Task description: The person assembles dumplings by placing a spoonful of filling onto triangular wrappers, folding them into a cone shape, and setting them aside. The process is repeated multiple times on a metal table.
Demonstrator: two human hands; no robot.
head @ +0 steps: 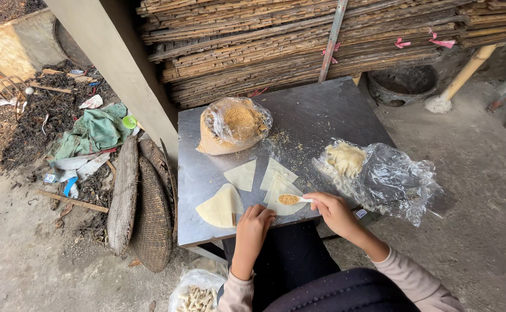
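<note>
1. While the right hand (335, 211) carries a small white spoon (297, 199) heaped with brown crumbly filling, the bowl of the spoon hovers right over a pale dough wrapper (282, 193) lying flat on the metal table (316, 112).
2. Done so far, by the look of it: several triangular wrappers are laid out near the table's front edge, and a bag of finished rolled pieces (197, 297) sits low by the person's knees. The wrapper under the spoon shows no filling on it yet.
3. Left to go, I'd judge: three more flat wrappers lie unfilled, including the larger wrapper (221, 207) at front left, and the open bag of filling (234, 126) at the back of the table looks well stocked. A lump of dough (345, 158) rests on crinkled clear plastic at the right.
4. Right hand pose: wrist bent inward, thumb and fingers pinched narrow round the spoon's handle, arm coming in from the lower right.
5. Left hand (253, 222) pose: knuckles up, fingers curled in loosely at the table's front edge just beside the larger wrapper. Whether the fingertips touch it, I cannot tell.
</note>
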